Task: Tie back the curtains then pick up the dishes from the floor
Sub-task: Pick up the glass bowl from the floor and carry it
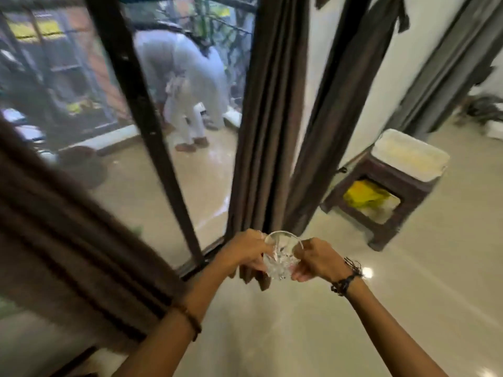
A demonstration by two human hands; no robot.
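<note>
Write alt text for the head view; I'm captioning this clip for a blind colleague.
Both hands, left hand and right hand, hold a clear cut-glass bowl above the pale floor, in front of a gathered brown curtain beside a glass door. A dark stool stands to the right.

Both bare forearms reach forward and converge in front of the person. The left hand (246, 250), with a brown beaded bracelet (190, 319) on its wrist, and the right hand (317, 259), with a black cord bracelet (347, 278) on its wrist, have curled fingers gripping opposite sides of a clear cut-glass tumbler (281, 257), held between them above the floor.
</note>
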